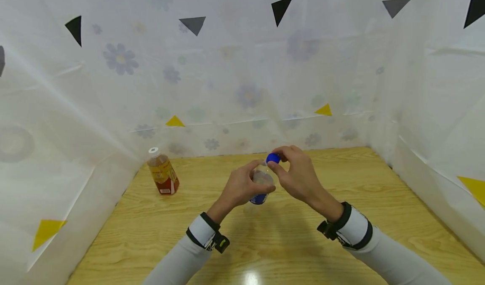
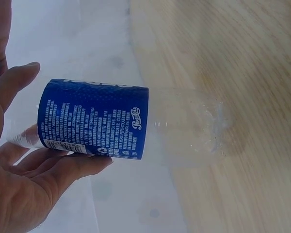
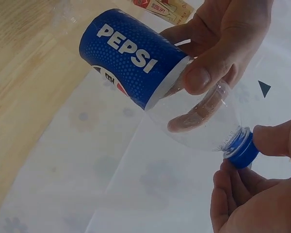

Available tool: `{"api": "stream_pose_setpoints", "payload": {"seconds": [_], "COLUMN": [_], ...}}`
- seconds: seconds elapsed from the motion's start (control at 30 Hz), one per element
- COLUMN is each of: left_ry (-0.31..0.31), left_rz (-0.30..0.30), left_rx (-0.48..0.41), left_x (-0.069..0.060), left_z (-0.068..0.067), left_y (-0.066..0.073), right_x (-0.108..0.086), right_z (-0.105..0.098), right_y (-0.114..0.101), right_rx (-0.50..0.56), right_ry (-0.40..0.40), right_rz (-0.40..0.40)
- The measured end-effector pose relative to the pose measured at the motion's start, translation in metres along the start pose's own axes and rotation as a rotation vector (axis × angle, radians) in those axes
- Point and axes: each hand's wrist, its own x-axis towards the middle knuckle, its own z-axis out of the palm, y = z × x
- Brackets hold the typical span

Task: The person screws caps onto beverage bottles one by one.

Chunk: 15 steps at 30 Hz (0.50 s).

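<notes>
A see-through plastic Pepsi bottle [image 1: 259, 199] with a blue label stands upright, close to or on the table. My left hand [image 1: 239, 187] grips it round its upper part, with the thumb on the near side. In the left wrist view the label [image 2: 94, 119] and the bare lower part with droplets inside show. My right hand [image 1: 300, 176] pinches the blue cap [image 1: 273, 158] between thumb and fingers. The right wrist view shows this cap [image 3: 243, 151] on the bottle's neck; how tightly it sits cannot be told.
A second bottle [image 1: 163, 174], with a white cap, a yellow and red label and brownish contents, stands at the table's back left. The wood-grain table [image 1: 265, 251] is bounded at the back and sides by white flowered sheeting [image 1: 227, 74] bearing black, grey and yellow triangles.
</notes>
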Motion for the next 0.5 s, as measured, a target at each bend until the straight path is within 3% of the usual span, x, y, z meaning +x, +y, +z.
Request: {"api": "stream_pose_setpoints", "payload": {"seconds": [0.23,0.5], "left_ry": [-0.013,0.002], "left_rz": [0.004,-0.010], "left_rx": [-0.003,0.002], "left_x": [0.0000,0.0003], "left_z": [0.0003,-0.0013], "left_y": [-0.0006,-0.0012], "right_x": [-0.0034,-0.0001], "right_z": [-0.0024,-0.0064], "right_y": [-0.0044,-0.0073], "right_rx": [-0.030,-0.003], "right_ry": [-0.062,-0.093], "right_rz": [0.063,-0.018]}}
